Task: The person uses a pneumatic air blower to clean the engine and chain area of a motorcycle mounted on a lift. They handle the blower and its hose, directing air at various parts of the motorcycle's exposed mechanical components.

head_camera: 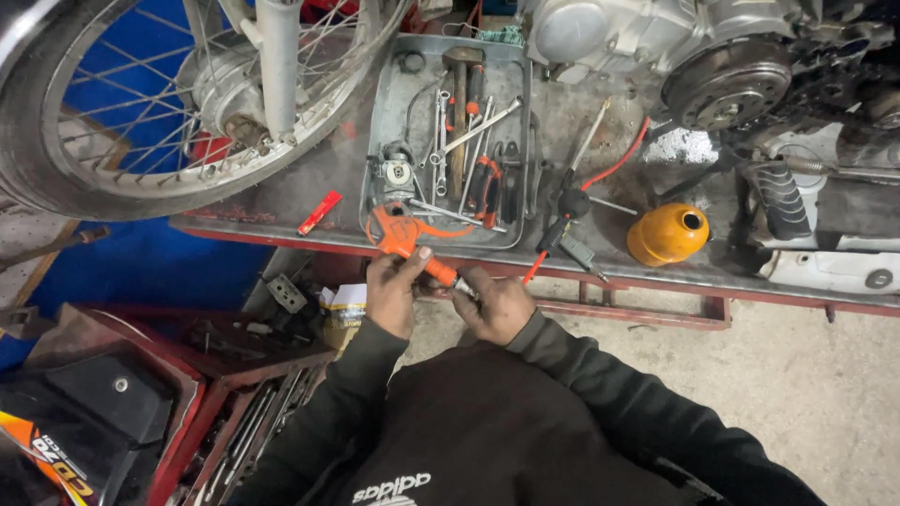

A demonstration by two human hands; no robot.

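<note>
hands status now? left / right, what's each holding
Left hand: closed around the orange tool.
Right hand: fingers pinched at the tool's metal tip.

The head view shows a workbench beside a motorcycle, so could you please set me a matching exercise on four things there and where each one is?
Things:
1. orange tool
2. yellow oil can
3. hammer
4. spoked wheel

Places:
A. inside the metal tray
B. held in the left hand, its tip at the right hand
C. far left, over the bench
D. lying on the bench, right of the tray

Pairs: 1-B, 2-D, 3-A, 4-C
</note>
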